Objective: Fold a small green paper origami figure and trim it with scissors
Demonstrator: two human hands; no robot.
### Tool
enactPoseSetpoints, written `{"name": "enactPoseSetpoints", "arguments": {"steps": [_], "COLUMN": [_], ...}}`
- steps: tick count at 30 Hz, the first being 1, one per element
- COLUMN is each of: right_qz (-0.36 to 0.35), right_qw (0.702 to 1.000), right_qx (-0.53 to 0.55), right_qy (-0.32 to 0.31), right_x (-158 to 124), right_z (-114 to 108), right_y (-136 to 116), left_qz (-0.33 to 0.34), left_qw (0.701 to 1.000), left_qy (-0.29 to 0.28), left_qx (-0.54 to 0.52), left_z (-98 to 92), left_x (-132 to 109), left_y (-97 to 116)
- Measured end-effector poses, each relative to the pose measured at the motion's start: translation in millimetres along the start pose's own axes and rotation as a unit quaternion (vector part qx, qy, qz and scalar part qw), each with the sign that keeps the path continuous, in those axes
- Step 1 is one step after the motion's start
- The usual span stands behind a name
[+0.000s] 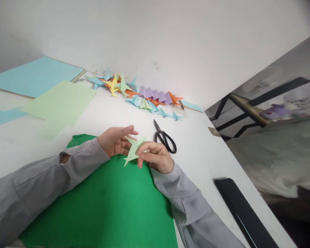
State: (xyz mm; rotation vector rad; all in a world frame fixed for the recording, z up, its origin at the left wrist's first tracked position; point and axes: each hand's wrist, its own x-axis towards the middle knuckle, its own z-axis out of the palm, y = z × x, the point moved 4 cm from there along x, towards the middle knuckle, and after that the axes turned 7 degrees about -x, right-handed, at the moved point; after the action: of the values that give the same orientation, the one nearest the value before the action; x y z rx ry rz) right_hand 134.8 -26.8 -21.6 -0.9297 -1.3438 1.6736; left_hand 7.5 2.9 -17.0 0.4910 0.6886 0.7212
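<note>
My right hand (156, 156) pinches a folded light green paper figure (134, 149) between thumb and fingers, just above the far edge of a dark green sheet (105, 203). My left hand (116, 139) is beside it, fingers stretched out and touching the figure's upper point. Both arms wear grey sleeves. Black scissors (164, 138) lie shut on the white table (196, 151) just right of my right hand.
Several folded paper figures (134, 91) in mixed colours lie in a row along the wall. Light green sheets (59, 101) and blue sheets (33, 75) sit at the left. A black flat bar (244, 213) lies near the table's right edge, beyond which the floor drops away.
</note>
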Motion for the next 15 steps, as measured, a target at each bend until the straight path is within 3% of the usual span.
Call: {"name": "enactPoseSetpoints", "arguments": {"steps": [8,15], "right_qz": [-0.008,-0.066], "right_qw": [0.999,0.991], "right_qx": [-0.029,0.032], "right_qy": [-0.025,0.107], "right_x": [-1.7,3.0], "right_z": [2.9,-14.4], "right_y": [-1.0,-1.9], "left_qz": [0.035,0.092], "left_qw": [0.993,0.993], "left_qy": [-0.034,-0.014], "left_qx": [0.103,0.068], "left_z": [-3.9,-1.4], "left_x": [2.7,1.4], "left_y": [-5.8,0.3]}}
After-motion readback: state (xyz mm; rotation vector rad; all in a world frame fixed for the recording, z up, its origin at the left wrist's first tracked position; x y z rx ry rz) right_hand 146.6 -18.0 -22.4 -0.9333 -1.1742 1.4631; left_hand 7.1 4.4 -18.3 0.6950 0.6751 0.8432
